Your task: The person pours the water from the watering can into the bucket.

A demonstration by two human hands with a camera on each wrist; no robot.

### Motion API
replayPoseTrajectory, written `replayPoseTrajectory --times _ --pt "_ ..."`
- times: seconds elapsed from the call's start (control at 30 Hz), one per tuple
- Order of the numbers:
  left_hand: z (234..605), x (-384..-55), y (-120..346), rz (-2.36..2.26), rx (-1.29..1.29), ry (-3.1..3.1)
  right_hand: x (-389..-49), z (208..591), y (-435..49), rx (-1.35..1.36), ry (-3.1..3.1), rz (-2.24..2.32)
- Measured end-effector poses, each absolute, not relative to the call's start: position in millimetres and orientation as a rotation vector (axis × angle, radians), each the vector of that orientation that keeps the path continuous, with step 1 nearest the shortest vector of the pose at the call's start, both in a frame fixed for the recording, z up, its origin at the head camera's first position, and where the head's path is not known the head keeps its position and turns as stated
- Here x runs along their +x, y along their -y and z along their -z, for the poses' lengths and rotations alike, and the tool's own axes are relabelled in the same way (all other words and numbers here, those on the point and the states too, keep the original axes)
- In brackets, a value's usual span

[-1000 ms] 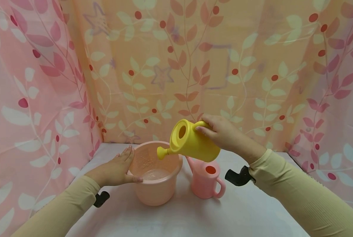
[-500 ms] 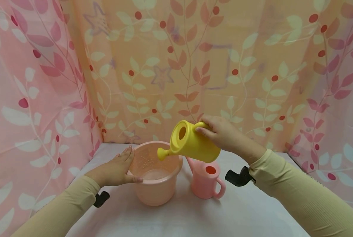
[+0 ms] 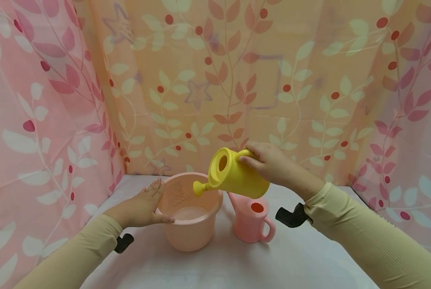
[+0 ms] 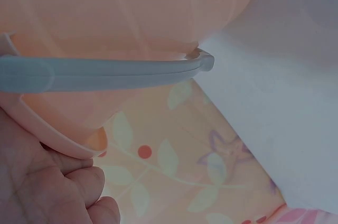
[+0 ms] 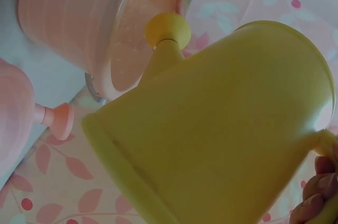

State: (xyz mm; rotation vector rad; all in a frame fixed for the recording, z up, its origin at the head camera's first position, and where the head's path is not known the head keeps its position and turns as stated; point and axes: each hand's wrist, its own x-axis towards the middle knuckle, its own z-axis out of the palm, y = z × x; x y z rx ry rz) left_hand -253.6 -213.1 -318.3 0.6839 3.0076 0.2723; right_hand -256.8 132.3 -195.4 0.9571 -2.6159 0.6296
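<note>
My right hand (image 3: pixel 273 162) grips the handle of a yellow watering can (image 3: pixel 238 176), which is tilted with its spout down to the left. The spout's round head (image 3: pixel 199 188) hangs over the mouth of a pale pink bucket (image 3: pixel 190 237). Droplets cling to the bucket's inner wall, and a little water seems to lie at its bottom. My left hand (image 3: pixel 139 206) rests on the bucket's left rim with straight fingers and the thumb out along the front. In the left wrist view, the bucket's grey handle (image 4: pixel 105 74) runs along its side. A pink watering can (image 3: pixel 249 224) stands upright beside the bucket.
A white cloth (image 3: pixel 233 265) covers the surface under the bucket and the pink can. Patterned curtains (image 3: pixel 208 80) enclose the back and both sides. Black wrist mounts (image 3: pixel 291 216) stick out below both sleeves.
The yellow watering can has sunk very slightly, its spout head drifting a little down and right. The left hand, the bucket and the pink can look unmoved.
</note>
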Motion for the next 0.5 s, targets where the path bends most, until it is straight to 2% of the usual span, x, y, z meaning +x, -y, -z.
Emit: replayPoseTrajectory --times 0.5 --pt "318.6 -252.4 212.6 -0.278 0.698 -3.017 -257.2 199.2 -130.4 1.021 2.577 -0.618"
